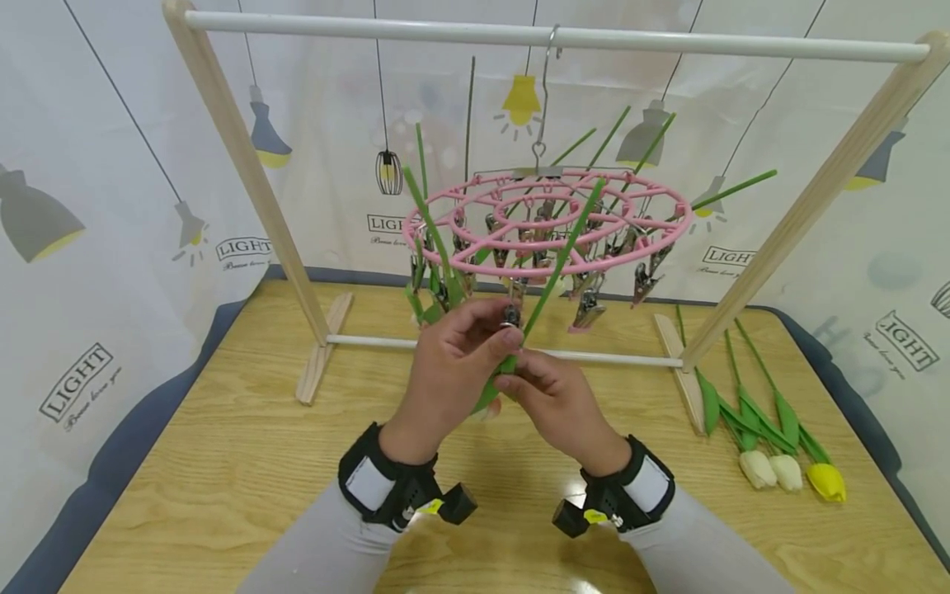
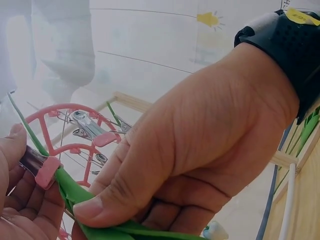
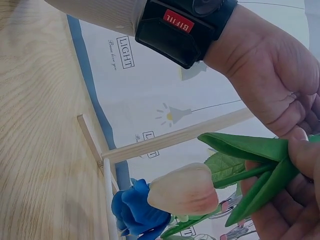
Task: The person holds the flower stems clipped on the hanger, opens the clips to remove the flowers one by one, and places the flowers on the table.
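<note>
My left hand (image 1: 445, 371) grips a metal clip (image 1: 511, 315) that hangs from the pink hanger. Its pink-tipped end (image 2: 47, 172) lies against a green stem in the left wrist view. My right hand (image 1: 560, 404) pinches an artificial tulip (image 3: 182, 192) by its stem and leaves, just below the clip. The tulip is upside down, its pale pink-white bloom below the hands and its stem (image 1: 566, 257) slanting up past the hanger's front rim. The round pink hanger (image 1: 475, 268) hangs by a hook from a white bar.
Other green stems stick up through the hanger, and a blue flower (image 3: 140, 210) hangs behind the tulip. Free clips (image 1: 590, 309) dangle at the right. Two white tulips (image 1: 757, 469) and a yellow tulip (image 1: 826, 481) lie beside the rack's wooden right foot (image 1: 679, 371).
</note>
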Demonstrator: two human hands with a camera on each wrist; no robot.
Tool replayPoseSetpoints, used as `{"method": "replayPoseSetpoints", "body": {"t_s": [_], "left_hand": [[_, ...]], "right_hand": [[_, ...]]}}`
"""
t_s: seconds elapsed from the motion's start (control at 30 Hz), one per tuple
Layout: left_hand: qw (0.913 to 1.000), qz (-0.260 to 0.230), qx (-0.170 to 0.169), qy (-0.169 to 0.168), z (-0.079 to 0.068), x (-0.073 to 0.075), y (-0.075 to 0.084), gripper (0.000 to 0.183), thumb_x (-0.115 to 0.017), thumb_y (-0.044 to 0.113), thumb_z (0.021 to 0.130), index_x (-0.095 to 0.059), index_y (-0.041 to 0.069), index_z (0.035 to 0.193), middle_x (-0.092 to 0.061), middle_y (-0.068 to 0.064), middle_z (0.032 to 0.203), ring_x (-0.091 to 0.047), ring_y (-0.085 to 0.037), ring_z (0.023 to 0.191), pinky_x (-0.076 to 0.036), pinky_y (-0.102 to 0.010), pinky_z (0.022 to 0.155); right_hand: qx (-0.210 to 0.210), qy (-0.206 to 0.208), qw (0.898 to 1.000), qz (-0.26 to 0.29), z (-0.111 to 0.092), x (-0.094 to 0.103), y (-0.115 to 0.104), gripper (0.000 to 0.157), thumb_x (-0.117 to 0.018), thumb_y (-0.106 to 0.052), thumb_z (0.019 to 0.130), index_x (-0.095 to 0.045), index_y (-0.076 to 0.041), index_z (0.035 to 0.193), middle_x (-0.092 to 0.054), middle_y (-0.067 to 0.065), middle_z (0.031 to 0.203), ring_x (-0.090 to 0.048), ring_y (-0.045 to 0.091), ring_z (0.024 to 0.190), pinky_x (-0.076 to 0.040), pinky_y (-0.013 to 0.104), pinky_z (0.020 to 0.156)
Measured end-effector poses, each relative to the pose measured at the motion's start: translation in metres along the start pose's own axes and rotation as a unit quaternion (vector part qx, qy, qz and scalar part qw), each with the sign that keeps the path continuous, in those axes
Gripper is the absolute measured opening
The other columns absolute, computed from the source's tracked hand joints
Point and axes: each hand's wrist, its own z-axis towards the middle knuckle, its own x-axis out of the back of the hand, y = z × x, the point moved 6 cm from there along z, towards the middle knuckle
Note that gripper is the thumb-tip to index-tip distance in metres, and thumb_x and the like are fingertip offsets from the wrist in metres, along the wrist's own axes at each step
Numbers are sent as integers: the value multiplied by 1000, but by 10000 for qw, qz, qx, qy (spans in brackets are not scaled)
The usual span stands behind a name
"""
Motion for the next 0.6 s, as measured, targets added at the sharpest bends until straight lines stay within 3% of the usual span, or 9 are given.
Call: {"method": "replayPoseSetpoints", "body": {"t_s": [0.37, 0.6], "left_hand": [[9999, -93, -14, -58, -1, -2, 6, 34, -62, 22, 89, -61, 8, 119, -61, -15, 116, -59, -24, 95, -54, -32, 80], [10000, -19, 34, 30, -1, -1, 6, 33, -64, 22, 88, -61, 4, 115, -62, -15, 110, -60, -23, 96, -54, -33, 80]], "right_hand": [[-2, -27, 9999, -101, -1, -1, 0, 22, -53, -3, 92, -64, -9, 110, -67, 10, 85, -59, 19, 74, -51, 37, 61], [-41, -18, 10000, -85, -1, 0, 1, 21, -54, -9, 93, -64, -13, 111, -67, 7, 87, -60, 20, 76, -52, 38, 62]]}}
